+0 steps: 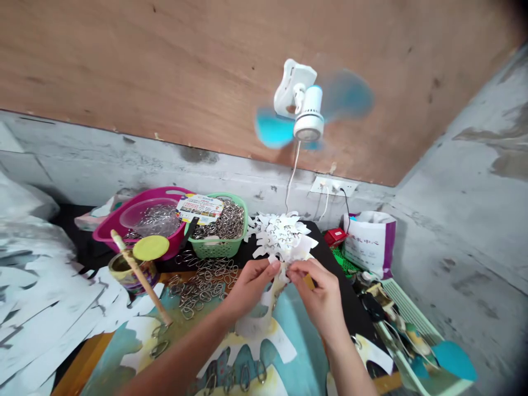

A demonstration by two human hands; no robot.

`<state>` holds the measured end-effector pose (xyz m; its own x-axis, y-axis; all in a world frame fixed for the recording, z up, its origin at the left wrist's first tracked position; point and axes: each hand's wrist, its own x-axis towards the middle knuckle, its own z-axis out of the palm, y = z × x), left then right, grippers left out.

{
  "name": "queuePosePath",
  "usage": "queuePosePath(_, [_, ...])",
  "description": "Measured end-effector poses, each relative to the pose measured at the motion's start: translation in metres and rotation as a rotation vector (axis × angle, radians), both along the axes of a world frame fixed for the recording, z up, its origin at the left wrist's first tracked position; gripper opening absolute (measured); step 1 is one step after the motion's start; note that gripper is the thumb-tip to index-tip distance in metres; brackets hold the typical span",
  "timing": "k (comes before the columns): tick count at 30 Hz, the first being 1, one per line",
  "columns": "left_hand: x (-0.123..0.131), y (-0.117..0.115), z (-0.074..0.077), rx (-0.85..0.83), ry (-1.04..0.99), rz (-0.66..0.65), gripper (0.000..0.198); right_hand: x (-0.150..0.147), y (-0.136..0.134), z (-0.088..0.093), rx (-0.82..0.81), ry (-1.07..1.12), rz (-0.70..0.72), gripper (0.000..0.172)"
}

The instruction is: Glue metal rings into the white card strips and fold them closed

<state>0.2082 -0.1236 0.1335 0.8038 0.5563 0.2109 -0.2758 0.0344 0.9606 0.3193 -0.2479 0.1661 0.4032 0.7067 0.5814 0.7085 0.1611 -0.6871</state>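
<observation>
Background: an unpainted plywood panel (165, 71) fills the top of the frame above a stained concrete wall (462, 231). A clip-on fan (307, 104) with blurred blue blades is fixed to the panel at upper centre, its cord dropping toward a wall socket plate (333, 186).

Writing: a colourful printed card (200, 209) stands at the rim of a green plastic basket (218, 247), its print too small to read. A white-and-purple bag (370, 245) at centre right carries dark Chinese characters.

Hands: the left hand (249, 287) and right hand (317, 297) are together at lower centre, pinching a jagged white paper cutout (280, 239) between them. Its top fans out above the fingers and its lower part hangs below them.

Nearby: loose oval metal links (202, 286) lie just left of the left hand. More fill the basket and a clear bowl in a magenta tub (111, 231).

Edges: a black tabletop (342, 305) runs diagonally toward a white vented tray (408, 313) at lower right. A heap of white cut paper (37, 297) spills past the left edge. A teal-and-white paper sheet (305, 335) lies beneath the hands.
</observation>
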Motion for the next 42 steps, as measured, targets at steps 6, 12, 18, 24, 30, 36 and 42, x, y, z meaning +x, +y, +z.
queuePosePath(6, [-0.003, -0.001, 0.01, 0.054, -0.059, -0.088, 0.036, 0.0, 0.006, 0.001, -0.018, 0.212, 0.008, 0.006])
queuePosePath(12, [0.0, -0.002, 0.003, 0.009, -0.031, -0.014, 0.035, -0.003, 0.007, -0.003, -0.021, 0.326, 0.028, 0.009])
queuePosePath(18, [0.003, -0.002, 0.004, -0.08, -0.083, -0.026, 0.036, -0.009, 0.005, 0.002, 0.093, 0.001, 0.038, 0.009])
queuePosePath(24, [0.004, -0.003, 0.005, -0.036, -0.081, -0.005, 0.035, -0.005, 0.001, 0.002, 0.099, -0.186, 0.013, 0.015])
queuePosePath(30, [0.002, -0.005, -0.001, -0.001, -0.125, 0.009, 0.026, -0.011, 0.002, 0.005, 0.048, 0.112, -0.024, 0.008])
queuePosePath(36, [-0.002, -0.009, 0.005, 0.056, -0.156, 0.0, 0.022, -0.026, 0.007, 0.007, 0.119, 0.223, -0.099, 0.007])
queuePosePath(42, [-0.004, -0.008, 0.006, 0.076, -0.16, 0.091, 0.023, -0.021, 0.018, 0.008, 0.17, 0.544, -0.069, 0.027])
